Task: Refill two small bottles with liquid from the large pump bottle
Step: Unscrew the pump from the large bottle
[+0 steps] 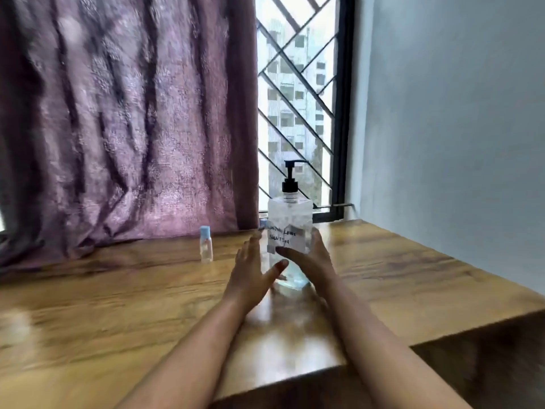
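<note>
Currently, the large pump bottle (290, 215) is being kept upright on the wooden table (118, 290), toward its far side and just in front of the window (295, 84). It is being gripped by the right hand (314, 259): the thumb (287, 252) is being laid across the front of the clear body, just beneath the white handwritten label (287, 236), while the fingers are being wrapped round the bottle's right side. The left hand (250, 271) is being held wide beside the bottle's left side, fingers straight and pointing away from the person, the thumb (277, 268) being stretched toward the lower front of the bottle. Whether this hand is actually being pressed against the plastic cannot be told, since the frame is blurred there. The black pump head (290, 178) is being shown raised, its spout turned to the right. Clear liquid is being seen in the bottle, though its level cannot be read.

One small bottle (206, 246) with a blue cap (204, 231) is being left standing upright on the table, to the left of the large one and apart from both hands, close to the hem of the purple curtain (118, 113). A dark shape (262, 222) is being glimpsed just behind the large bottle's left side, but what it is cannot be told. A pale wall (442, 113) is being shown on the right, beyond the table's edge.
</note>
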`<state>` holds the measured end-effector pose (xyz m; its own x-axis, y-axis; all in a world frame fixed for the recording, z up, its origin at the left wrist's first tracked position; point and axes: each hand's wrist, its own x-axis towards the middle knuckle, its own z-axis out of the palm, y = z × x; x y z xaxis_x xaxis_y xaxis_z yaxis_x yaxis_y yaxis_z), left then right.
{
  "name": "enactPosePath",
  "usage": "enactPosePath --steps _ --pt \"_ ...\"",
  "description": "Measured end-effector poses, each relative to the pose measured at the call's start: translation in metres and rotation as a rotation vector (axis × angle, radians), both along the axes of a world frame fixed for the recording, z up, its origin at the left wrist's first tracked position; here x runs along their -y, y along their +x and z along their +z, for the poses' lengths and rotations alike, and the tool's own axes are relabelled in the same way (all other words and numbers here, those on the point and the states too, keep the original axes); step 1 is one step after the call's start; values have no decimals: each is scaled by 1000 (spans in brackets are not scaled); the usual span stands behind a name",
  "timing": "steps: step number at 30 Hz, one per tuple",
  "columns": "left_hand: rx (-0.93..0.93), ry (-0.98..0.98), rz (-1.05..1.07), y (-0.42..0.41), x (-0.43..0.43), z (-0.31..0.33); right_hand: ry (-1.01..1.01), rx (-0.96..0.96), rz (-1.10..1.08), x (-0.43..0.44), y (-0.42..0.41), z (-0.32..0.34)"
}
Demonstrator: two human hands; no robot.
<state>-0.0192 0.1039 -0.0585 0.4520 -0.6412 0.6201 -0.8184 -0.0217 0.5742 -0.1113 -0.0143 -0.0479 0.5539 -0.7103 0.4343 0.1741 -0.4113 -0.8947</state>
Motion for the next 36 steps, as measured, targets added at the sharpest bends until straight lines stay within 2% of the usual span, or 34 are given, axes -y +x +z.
enactPosePath --steps 3,6,9,11,14,17,20,22,24,30,32,36 --pt "-103 -18 -57 -9 -15 2 56 39 172 -25 -7 4" --pt "-191 -126 -69 -10 -19 3 121 49 356 -40 -5 7" --pt "-210 -186 -38 -4 -22 7 161 18 464 -52 3 18" --pt "-179 -204 -35 4 -22 7 31 26 366 -58 11 31" --pt "-163 -223 -13 15 -19 7 -189 158 120 -59 29 58" --pt "-183 -206 -13 23 -14 7 -369 144 -59 -54 51 83" --pt "-183 -204 -17 25 -13 7 -440 72 -231 -51 65 103" --pt "-190 -207 -17 26 -13 7 -389 72 -251 -50 70 112" --pt "-197 -218 -10 27 -14 7 -331 87 -223 -50 70 116" --pt "-216 -199 3 28 -12 8 -413 86 -116 -50 58 122" --pt "-243 -204 -1 29 -13 8 -404 89 5 -47 58 122" --pt "-276 -214 -49 31 -15 10 -237 71 369 -35 48 126"
